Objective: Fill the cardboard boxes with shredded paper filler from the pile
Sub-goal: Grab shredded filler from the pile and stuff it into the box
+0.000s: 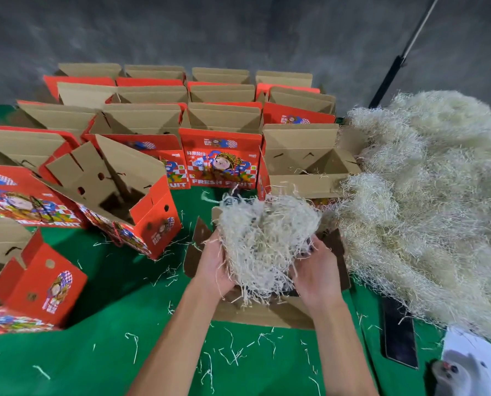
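Both hands, left hand (214, 265) and right hand (314, 270), fingers curled gripping filler clump (264, 235) over upward-opening box (267, 312).

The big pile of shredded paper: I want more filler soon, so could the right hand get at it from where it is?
Probably yes: the pile lies just beside the right hand, nothing between, though that hand now holds a clump.

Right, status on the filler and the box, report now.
Left hand and right hand both grip a filler clump. Clump held over the open box, not yet down. Pile at right. Nothing in the way.
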Available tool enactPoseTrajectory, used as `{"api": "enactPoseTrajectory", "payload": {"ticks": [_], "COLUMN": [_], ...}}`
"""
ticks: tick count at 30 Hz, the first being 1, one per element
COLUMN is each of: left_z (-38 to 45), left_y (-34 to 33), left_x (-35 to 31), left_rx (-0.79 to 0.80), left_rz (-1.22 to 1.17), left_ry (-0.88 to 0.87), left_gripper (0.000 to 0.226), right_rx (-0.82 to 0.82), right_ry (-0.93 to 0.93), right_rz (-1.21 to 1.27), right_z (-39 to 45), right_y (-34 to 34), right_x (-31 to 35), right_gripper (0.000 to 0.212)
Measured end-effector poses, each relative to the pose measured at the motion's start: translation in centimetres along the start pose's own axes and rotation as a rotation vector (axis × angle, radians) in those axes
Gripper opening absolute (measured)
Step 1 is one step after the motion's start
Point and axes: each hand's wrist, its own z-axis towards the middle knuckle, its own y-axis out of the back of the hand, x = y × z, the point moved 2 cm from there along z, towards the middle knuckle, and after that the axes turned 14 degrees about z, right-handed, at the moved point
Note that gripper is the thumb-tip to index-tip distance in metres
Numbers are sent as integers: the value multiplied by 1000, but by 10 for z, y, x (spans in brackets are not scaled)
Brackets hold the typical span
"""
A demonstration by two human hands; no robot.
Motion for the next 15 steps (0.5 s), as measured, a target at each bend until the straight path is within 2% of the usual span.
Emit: {"api": "enactPoseTrajectory", "payload": {"ticks": [1,4,6,8,9,11,13,14,15], "left_z": [-1,-5,-1,0,2,1,2,5,5], "left_y": [1,-5,-11,-12,-11,-13,-14,-17,-23], "left_x": [1,7,17,22,23,16,9,7,5], "left_rx": [16,16,-39,-237,-285,-306,-360,-349,-331], "left_rz": [28,98,278,549,603,482,326,346,476], "left_ry": [-24,-47,-41,-87,-100,-81,-77,-94,-95], "left_gripper": [46,51,43,45,42,27,45,63,89], "right_rx": [56,149,164,122,123,139,166,193,221], "right_ry": [30,-39,-33,151,296,537,652,667,653], "right_rz": [-40,-173,-220,-261,-302,-364,-474,-528,-584], "right_z": [-4,-2,-8,-10,-15,-17,-14,-11,-11], "right_y": [3,5,-4,-12,-16,-19,-19,-20,-23], "right_x": [-3,-7,-13,-16,-14,-11,-8,-9,-11], "right_gripper": [51,51,61,69,64,37,38,40,41]}}
